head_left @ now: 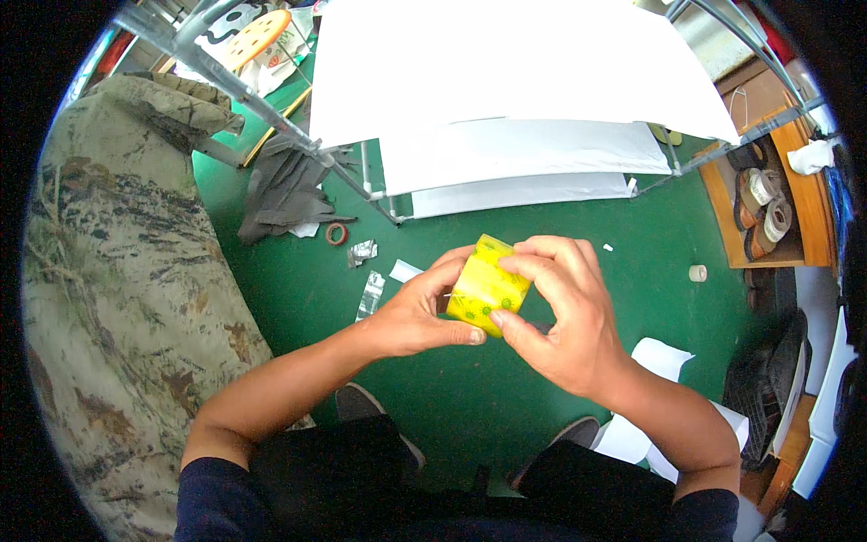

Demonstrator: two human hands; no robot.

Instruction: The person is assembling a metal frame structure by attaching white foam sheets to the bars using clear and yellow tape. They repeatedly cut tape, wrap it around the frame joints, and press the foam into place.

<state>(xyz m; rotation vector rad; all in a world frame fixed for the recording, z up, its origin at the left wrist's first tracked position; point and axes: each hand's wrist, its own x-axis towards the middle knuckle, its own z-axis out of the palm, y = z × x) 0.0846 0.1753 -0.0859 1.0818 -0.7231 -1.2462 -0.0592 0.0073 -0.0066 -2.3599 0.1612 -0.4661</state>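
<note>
Both my hands hold a wide yellow roll point(489, 287) with a green pattern in front of me, above the green floor. My left hand point(426, 312) cups its left side, the thumb lying below and the fingers behind it. On the right side, my right hand point(571, 307) pinches the roll between thumb and fingertips. Part of the left fingers is hidden by the roll. Whether it is tape or some other rolled material, I cannot tell.
Ahead stands a metal-pipe frame with white sheets point(542, 149). Camouflage cloth point(135, 298) covers the left side. A red tape ring point(336, 234), dark rags point(284, 191) and wrappers point(370, 296) lie on the floor. At right are a wooden shoe rack point(733, 212) and white paper point(664, 359).
</note>
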